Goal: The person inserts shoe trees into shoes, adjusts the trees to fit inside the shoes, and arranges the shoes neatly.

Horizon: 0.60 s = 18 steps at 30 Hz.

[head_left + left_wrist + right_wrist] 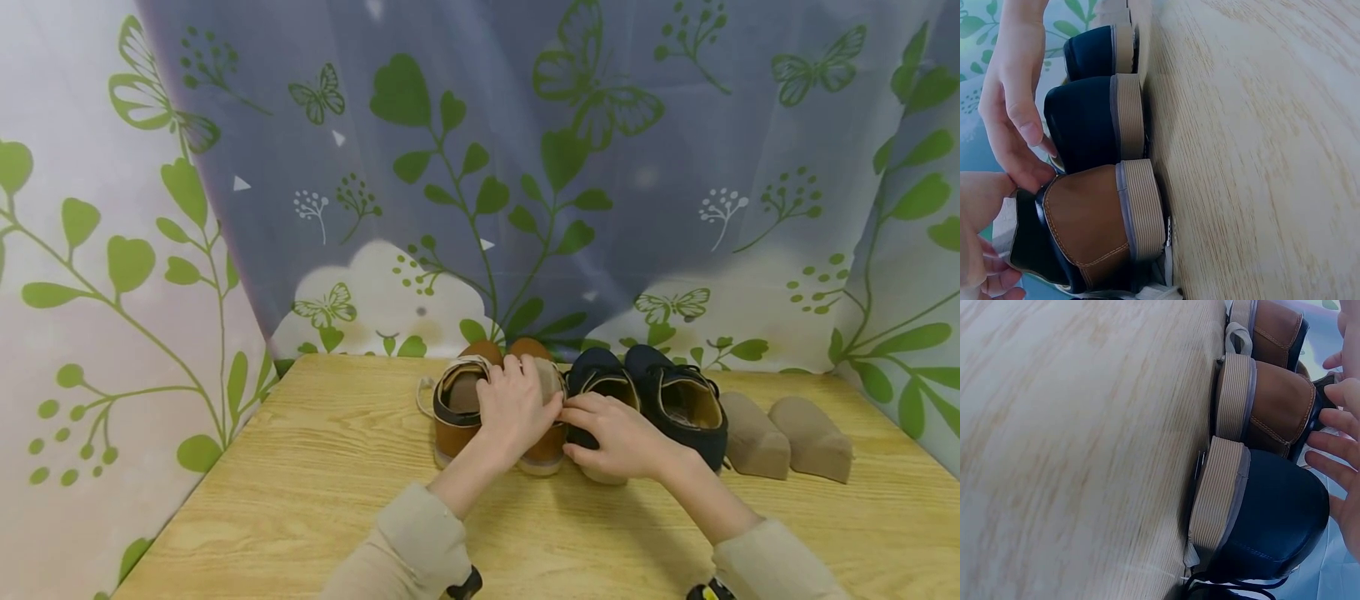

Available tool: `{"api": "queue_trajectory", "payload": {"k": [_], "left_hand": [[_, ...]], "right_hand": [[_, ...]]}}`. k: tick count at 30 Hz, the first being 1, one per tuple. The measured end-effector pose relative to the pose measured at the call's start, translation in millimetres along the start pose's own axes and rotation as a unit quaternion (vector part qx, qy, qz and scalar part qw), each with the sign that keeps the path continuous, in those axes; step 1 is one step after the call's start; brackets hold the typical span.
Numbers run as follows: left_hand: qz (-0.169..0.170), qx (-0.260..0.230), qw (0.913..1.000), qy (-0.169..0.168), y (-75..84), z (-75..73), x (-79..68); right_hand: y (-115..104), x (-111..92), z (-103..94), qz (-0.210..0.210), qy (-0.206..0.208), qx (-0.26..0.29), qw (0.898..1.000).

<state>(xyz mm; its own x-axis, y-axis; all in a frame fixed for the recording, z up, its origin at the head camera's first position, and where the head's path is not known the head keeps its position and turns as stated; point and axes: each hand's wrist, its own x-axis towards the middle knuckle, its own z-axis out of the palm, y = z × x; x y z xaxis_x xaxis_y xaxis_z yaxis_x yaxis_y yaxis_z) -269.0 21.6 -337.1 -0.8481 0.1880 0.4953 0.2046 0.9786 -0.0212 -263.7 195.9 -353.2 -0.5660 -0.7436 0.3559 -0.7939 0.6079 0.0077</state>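
A pair of brown shoes with dark collars stands on the table, the left one beside the right one. My left hand is over the right brown shoe, its thumb and fingers pinching the raised tongue. Fingertips of my right hand touch that shoe's collar. The right thumb hangs over the opening of the left navy shoe, and these fingers are loosely bent. The other navy shoe stands to the right. Both hands partly hide the shoe openings.
Two beige shoe-shaped inserts lie right of the navy shoes on the wood-patterned table. A patterned curtain hangs behind the table's back edge. A pale lace loop sticks out from the left brown shoe.
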Motion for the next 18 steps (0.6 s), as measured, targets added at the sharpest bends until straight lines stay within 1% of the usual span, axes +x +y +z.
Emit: {"api": "queue_trajectory", "payload": {"k": [5,11,18], "left_hand": [[-0.004,-0.01,0.9999,-0.003,0.5,0.9,0.7],[-0.017,-0.031,0.9991,-0.025,1.0,1.6,1.0],[-0.022,-0.037,0.9985,-0.035,1.2,2.2,2.9]], "right_hand": [[-0.3,0.0,-0.1,0.003,-0.002,0.0,1.0],[-0.5,-0.2,0.6,0.006,-0.006,0.0,1.0],[-0.5,0.1,0.8,0.008,-0.004,0.001,1.0]]}}
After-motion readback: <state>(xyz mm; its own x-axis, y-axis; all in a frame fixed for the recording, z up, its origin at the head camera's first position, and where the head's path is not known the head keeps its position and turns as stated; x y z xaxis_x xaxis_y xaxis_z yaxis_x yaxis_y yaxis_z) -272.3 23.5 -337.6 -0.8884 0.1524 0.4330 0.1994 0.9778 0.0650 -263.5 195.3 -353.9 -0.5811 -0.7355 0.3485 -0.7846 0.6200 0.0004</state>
